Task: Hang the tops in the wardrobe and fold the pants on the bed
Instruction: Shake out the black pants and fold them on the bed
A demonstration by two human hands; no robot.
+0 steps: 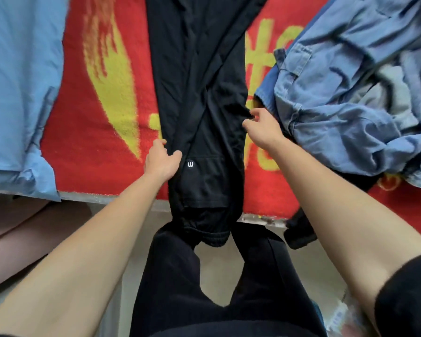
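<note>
Black pants [199, 98]: flat on red bed blanket [83, 147]. Left hand [159, 161] grips one edge; right hand [261, 127] apparently pinches the other. Denim heap [350, 93] beside.

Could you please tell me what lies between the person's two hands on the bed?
In the head view, the black pants lie spread there on the red blanket: the left hand grips one edge, the right hand pinches the other.

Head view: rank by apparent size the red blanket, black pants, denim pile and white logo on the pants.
1. red blanket, spreading under everything.
2-3. black pants and denim pile: similar, both cut off; unsure.
4. white logo.
</note>
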